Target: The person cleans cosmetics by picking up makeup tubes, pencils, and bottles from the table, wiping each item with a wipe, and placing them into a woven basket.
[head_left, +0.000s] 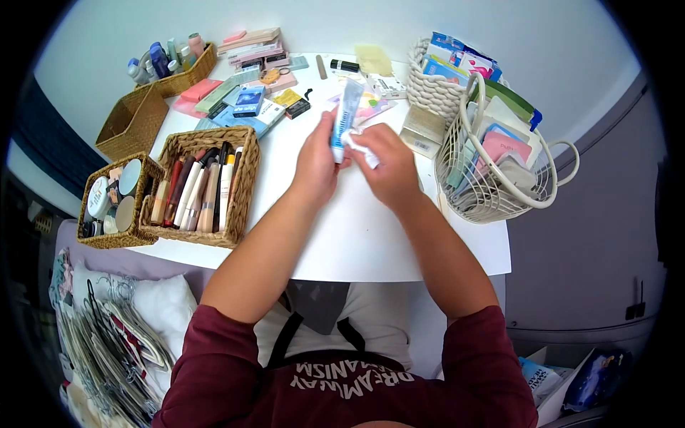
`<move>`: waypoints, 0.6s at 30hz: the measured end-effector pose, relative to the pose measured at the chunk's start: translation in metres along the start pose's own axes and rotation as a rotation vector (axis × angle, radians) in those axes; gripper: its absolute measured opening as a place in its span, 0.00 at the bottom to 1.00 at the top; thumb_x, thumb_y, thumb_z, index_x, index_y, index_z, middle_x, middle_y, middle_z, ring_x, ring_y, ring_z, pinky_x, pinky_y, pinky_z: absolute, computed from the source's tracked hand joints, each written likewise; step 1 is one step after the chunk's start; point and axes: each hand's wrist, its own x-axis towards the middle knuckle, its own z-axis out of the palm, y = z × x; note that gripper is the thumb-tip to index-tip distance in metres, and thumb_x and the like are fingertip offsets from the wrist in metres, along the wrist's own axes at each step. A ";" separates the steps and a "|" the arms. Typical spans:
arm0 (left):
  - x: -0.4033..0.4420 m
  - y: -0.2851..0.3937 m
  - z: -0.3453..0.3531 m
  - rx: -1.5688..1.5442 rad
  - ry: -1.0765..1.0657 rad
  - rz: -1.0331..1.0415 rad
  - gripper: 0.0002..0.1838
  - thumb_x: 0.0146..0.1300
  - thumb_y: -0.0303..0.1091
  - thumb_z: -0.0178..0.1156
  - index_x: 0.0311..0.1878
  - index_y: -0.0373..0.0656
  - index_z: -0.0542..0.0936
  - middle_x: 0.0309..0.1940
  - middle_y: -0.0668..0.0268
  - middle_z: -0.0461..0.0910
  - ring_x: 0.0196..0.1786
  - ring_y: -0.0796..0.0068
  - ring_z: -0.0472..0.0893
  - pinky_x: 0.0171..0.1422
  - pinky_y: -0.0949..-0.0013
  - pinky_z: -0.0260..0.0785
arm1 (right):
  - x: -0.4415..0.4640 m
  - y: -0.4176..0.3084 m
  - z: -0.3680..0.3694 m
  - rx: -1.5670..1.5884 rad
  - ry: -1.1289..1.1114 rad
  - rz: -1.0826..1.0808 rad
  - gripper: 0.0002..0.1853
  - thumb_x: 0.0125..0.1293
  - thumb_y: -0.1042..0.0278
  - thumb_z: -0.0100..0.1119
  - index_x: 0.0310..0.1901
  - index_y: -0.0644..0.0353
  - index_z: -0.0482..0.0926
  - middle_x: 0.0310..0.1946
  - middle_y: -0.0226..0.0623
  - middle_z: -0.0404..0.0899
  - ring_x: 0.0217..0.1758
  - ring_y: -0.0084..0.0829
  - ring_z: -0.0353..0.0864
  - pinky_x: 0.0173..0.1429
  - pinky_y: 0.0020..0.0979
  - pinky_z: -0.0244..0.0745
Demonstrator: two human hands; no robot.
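Observation:
My left hand point(318, 158) is closed around a blue-and-white squeeze tube point(347, 114), held tilted above the white table. Its crimped end points away from me and its cap end is down near my palm. In my right hand point(391, 162) the fingers pinch a crumpled white wipe point(365, 151) against the side of the tube. Beyond the tube, a colourful flat packet point(371, 104) lies on the table. A small pale box point(422, 130) stands to the right of my right hand.
Left are a woven basket of makeup tubes point(245, 182), a smaller basket of compacts point(87, 237), an unfilled woven basket point(121, 125) and a bottle basket point(202, 71). Several boxes point(248, 101) lie behind. A white wire basket point(492, 203) and a rope basket point(421, 87) stand right.

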 end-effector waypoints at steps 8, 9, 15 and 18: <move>0.013 -0.011 -0.017 0.030 0.092 -0.051 0.19 0.77 0.43 0.48 0.57 0.38 0.75 0.37 0.69 0.79 0.35 0.80 0.78 0.37 0.74 0.69 | -0.002 -0.002 -0.006 0.085 -0.224 -0.177 0.13 0.53 0.77 0.72 0.41 0.60 0.83 0.38 0.39 0.81 0.41 0.39 0.82 0.45 0.34 0.78; 0.010 -0.007 -0.011 0.101 0.094 -0.068 0.18 0.76 0.43 0.49 0.56 0.39 0.76 0.36 0.70 0.78 0.33 0.81 0.77 0.35 0.74 0.68 | -0.001 -0.002 -0.008 0.050 -0.171 -0.146 0.12 0.53 0.77 0.71 0.41 0.59 0.83 0.38 0.38 0.80 0.41 0.39 0.82 0.46 0.34 0.78; -0.004 -0.001 0.004 0.388 -0.061 -0.145 0.13 0.73 0.41 0.55 0.52 0.45 0.78 0.32 0.75 0.74 0.27 0.86 0.70 0.26 0.79 0.60 | 0.012 0.006 -0.031 -0.113 0.283 -0.007 0.11 0.56 0.78 0.69 0.42 0.60 0.84 0.35 0.38 0.80 0.40 0.38 0.82 0.44 0.34 0.78; -0.011 -0.003 0.012 0.450 -0.118 -0.181 0.17 0.76 0.46 0.50 0.54 0.45 0.77 0.34 0.73 0.76 0.26 0.87 0.70 0.26 0.79 0.59 | 0.013 0.009 -0.034 -0.144 0.306 0.042 0.11 0.56 0.78 0.69 0.42 0.60 0.85 0.35 0.38 0.79 0.40 0.38 0.82 0.44 0.34 0.78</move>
